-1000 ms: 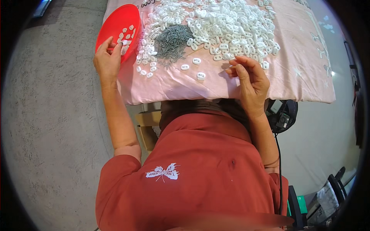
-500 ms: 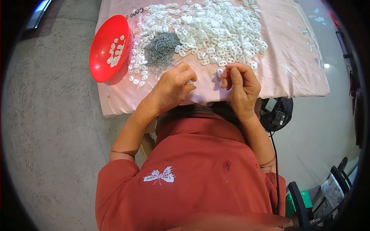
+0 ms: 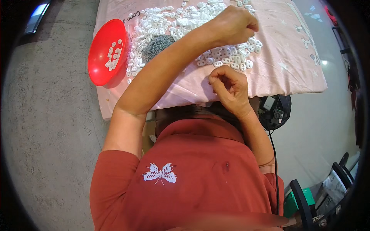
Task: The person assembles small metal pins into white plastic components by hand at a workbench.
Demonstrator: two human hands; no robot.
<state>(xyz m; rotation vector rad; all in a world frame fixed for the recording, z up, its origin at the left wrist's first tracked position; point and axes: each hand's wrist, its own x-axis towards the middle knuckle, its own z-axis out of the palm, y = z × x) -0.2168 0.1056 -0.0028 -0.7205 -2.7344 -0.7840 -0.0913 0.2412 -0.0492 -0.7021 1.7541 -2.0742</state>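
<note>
My left arm stretches across the table, and my left hand (image 3: 234, 26) is over the right part of a heap of small white oval plastic pieces with two holes (image 3: 227, 57). Its fingers are curled closed; whatever they hold, if anything, is hidden. Close to the table's near edge, my right hand (image 3: 234, 86) is bent inward with thumb and forefinger close together. I cannot make out anything between them. A mound of small grey metal pieces, perhaps screws (image 3: 154, 48), lies left of my left forearm, which partly covers it and the white heap.
At the left table edge stands a red bowl (image 3: 98, 50) with several whitish pieces inside. A pink patterned cloth (image 3: 281, 77) covers the table. Below its right front edge sits a round black container (image 3: 285, 111) with small devices and a cable. Chairs (image 3: 300, 200) stand at the lower right.
My left hand has swung from the near edge up and right over the white heap. My right hand has shifted slightly down and left, and the white piece by its fingertips no longer shows.
</note>
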